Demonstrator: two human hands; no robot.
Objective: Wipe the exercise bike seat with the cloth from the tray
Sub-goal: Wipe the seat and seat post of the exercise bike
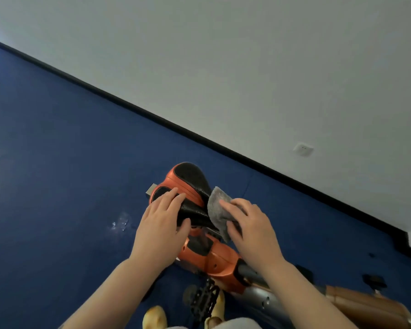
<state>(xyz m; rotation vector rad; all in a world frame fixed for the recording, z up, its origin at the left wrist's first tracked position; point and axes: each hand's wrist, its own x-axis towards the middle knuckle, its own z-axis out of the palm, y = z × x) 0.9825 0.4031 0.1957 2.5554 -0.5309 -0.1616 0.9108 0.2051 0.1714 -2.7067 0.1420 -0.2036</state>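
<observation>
Exercise bike seat (190, 186): 1 unit, black textured top with orange side panels, centre of view, nose pointing toward the near side, wide rear end toward the far wall. Cloth (217, 206): 1 piece, grey, coarse weave, folded, lying against the right edge of the seat and draped down past it. Right hand (249, 227): laid flat over the cloth, fingers extended and close together, pressing the cloth onto the seat's right side; thumb tucked along the cloth's near edge. Left hand (161, 224): on the left side of the seat, fingers slightly spread across the top surface, thumb hooked under the near edge, gripping the seat. Bike frame (214, 257): orange housing directly below the seat, continuing to a grey tube toward the near right. Pedal (204, 300): 1, black, ridged, near centre, below the frame. Yellow footwear (154, 317): at the near edge, partly cut off. Floor (57, 162): dark blue, with a small shiny wet-looking patch (120, 223) left of the left hand. Wall (247, 55): pale grey, black skirting along its base, 1 white socket (303, 148) at right.
</observation>
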